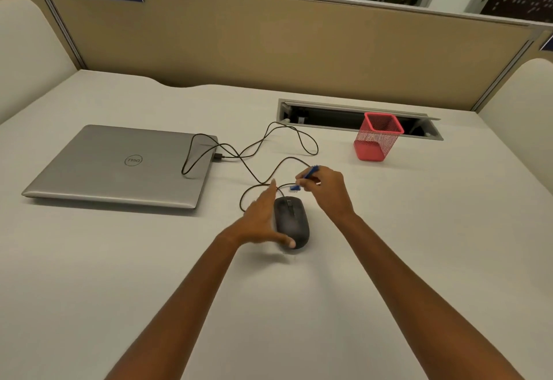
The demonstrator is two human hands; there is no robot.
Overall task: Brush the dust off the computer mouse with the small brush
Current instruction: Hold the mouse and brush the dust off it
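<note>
A black wired computer mouse (pixel 292 221) lies on the white desk (pixel 389 245) near the middle. My left hand (pixel 260 218) rests against its left side, thumb at the mouse's near end and fingers stretched along its far left edge. My right hand (pixel 327 191) hovers just beyond and to the right of the mouse, pinching a small blue brush (pixel 302 180). The brush head points down and left, a little above the mouse's front end, close to the scroll wheel. Whether the bristles touch the mouse is unclear.
The mouse cable (pixel 269 146) loops across the desk to a closed silver laptop (pixel 119 167) on the left. A red mesh pen holder (pixel 377 136) stands at the back right, in front of an open cable slot (pixel 329 116). A tan partition (pixel 269 41) borders the desk's far edge.
</note>
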